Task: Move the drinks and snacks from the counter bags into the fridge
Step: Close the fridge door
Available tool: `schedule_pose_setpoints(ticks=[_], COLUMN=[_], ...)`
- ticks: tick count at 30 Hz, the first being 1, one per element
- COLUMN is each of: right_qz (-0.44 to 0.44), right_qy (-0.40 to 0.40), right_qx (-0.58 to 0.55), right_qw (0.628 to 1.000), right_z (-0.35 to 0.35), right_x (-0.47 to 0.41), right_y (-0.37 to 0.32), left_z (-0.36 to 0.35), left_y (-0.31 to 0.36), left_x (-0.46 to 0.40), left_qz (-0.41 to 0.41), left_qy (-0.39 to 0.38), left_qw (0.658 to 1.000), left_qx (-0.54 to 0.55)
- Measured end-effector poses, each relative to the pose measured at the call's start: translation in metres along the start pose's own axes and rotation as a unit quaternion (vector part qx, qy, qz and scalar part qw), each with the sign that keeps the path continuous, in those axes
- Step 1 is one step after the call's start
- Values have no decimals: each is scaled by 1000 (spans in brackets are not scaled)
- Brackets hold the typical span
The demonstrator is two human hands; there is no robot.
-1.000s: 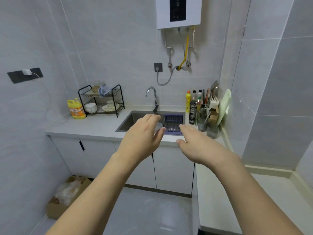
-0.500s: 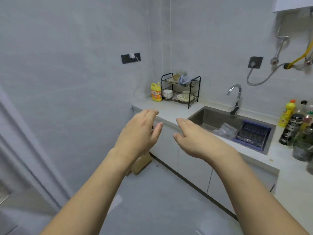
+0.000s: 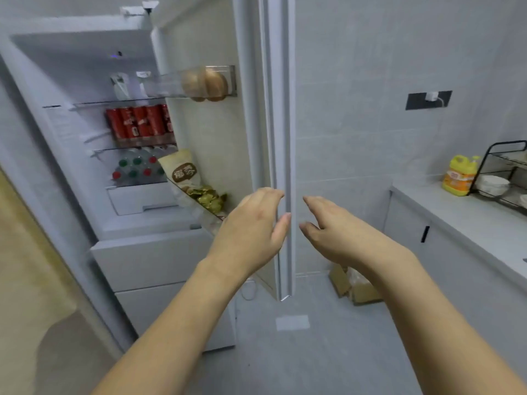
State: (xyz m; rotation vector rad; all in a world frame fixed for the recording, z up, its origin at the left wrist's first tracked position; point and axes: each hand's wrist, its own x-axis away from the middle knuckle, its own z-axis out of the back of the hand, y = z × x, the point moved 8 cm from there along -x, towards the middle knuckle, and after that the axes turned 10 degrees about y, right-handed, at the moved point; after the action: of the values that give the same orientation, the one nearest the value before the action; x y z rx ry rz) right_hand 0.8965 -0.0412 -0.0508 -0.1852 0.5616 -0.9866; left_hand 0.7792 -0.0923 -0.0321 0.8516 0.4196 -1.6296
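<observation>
The fridge [image 3: 85, 81] stands open at the left, its door [image 3: 281, 138] swung out edge-on toward me. Red cans [image 3: 139, 124] fill one shelf, and bottles [image 3: 137, 166] with red and green caps lie on the shelf below. A snack bag [image 3: 182, 172] and gold-wrapped snacks [image 3: 209, 196] sit in the lower door bin. Round brown items [image 3: 205, 82] fill the upper door bin. My left hand [image 3: 251, 226] and right hand [image 3: 339, 232] are raised on either side of the door edge, fingers relaxed, holding nothing.
A grey counter [image 3: 456, 212] runs along the right with a yellow detergent bottle [image 3: 459, 175] and a black dish rack [image 3: 507, 172]. A cardboard box [image 3: 356, 283] sits on the floor behind the door. A wall socket [image 3: 427, 99] is above.
My view has swung left from the sink and counter to the open fridge. Both hands stay raised and empty, now framing the door edge.
</observation>
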Motion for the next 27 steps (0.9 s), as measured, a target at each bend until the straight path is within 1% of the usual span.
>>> schedule_pose_setpoints(ticks=[7,13,18,23,27], right_qz=[108,148,155,146,168], right_qy=[-16,-26,-10,48,91], right_qx=[-45,-66,-70,-71,-99], right_qw=[993,986,985,986,977], right_z=[-39,-57,-59,-42,-26], right_x=[-18,-29,-42,-56,-64], right_y=[-88,-126,-132,-113,-93], left_z=[60,81,82,67,50], left_y=[-72,-106,-122,-123,-114], left_x=[37,55,55,40,25], left_qz=[92,136,138,131,135], left_qy=[31,41,45,43,46], left_qw=[992,984,983,984,984], left_qx=[-79,-106,-113,-109,-106])
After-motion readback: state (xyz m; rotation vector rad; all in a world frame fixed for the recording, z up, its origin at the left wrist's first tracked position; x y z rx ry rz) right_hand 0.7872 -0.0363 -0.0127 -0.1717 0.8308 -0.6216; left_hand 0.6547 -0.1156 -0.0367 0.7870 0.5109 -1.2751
